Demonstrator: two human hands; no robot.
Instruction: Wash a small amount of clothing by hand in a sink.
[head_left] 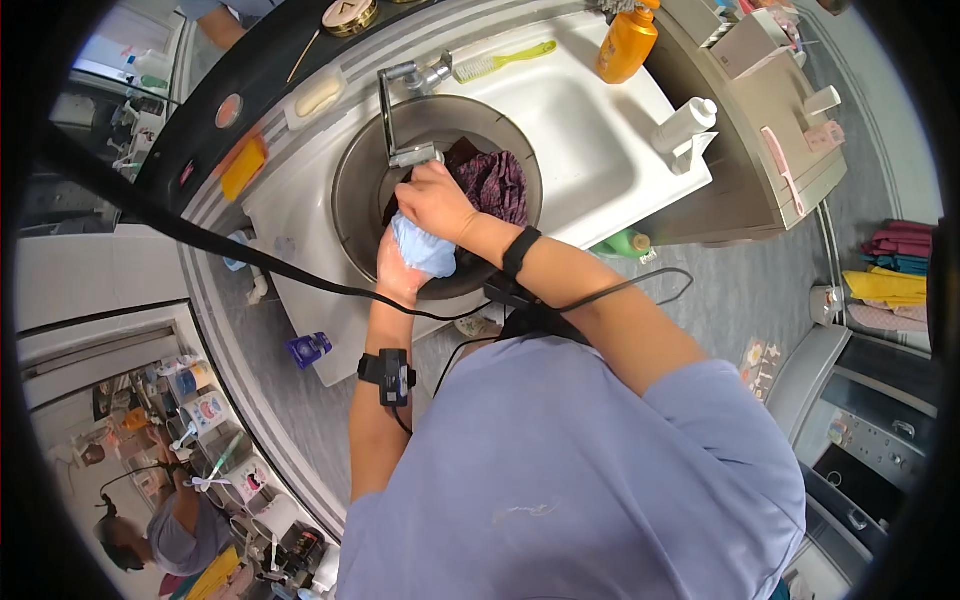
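Note:
My two hands are together over a round metal basin (345, 225) set in a white sink. A wet-looking light blue cloth (425, 250) is bunched between them. My left hand (396, 268) holds it from the near left side, its fingers largely hidden by the cloth. Closed in a fist, my right hand (438, 203) grips the cloth's upper end, just under the tap (415, 155). Dark purple patterned fabric (500, 185) lies crumpled inside the basin, right of my hands. Whether water is running cannot be made out.
Behind the basin lie a soap bar (319, 96) in a dish and a green brush (505, 62). An orange pump bottle (628, 45) and a white bottle (686, 124) stand at the right. A black cable (250, 262) crosses my left arm. A purple packet (308, 349) lies left.

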